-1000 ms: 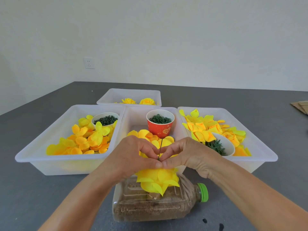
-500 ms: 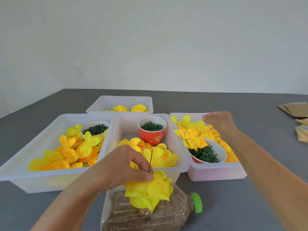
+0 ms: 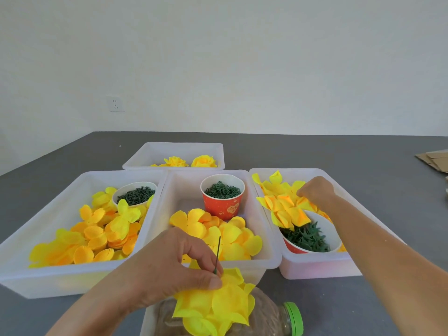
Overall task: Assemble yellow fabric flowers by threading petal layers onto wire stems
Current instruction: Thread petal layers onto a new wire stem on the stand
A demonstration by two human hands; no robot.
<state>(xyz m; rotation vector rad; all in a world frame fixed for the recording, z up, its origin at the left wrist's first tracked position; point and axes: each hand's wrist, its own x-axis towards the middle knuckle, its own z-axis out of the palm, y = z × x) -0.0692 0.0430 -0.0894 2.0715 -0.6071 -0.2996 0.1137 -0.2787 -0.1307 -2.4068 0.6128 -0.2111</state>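
While the left hand (image 3: 169, 270) pinches the wire stem (image 3: 217, 254) above its half-built flower (image 3: 215, 309) at lower centre, the right hand (image 3: 315, 191) curls into petals (image 3: 283, 207) at right — fingertips hidden, grasp unclear.

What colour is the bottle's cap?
Green, on the bottle cap, seen in the head view.

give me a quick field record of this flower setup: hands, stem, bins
left hand: pinches wire stem above stacked yellow petals
right hand: reaching into right bin, fingers on petal layers
middle bin: loose petals, red cup of green rings
far bin: finished flowers
bottle: lying under the flower
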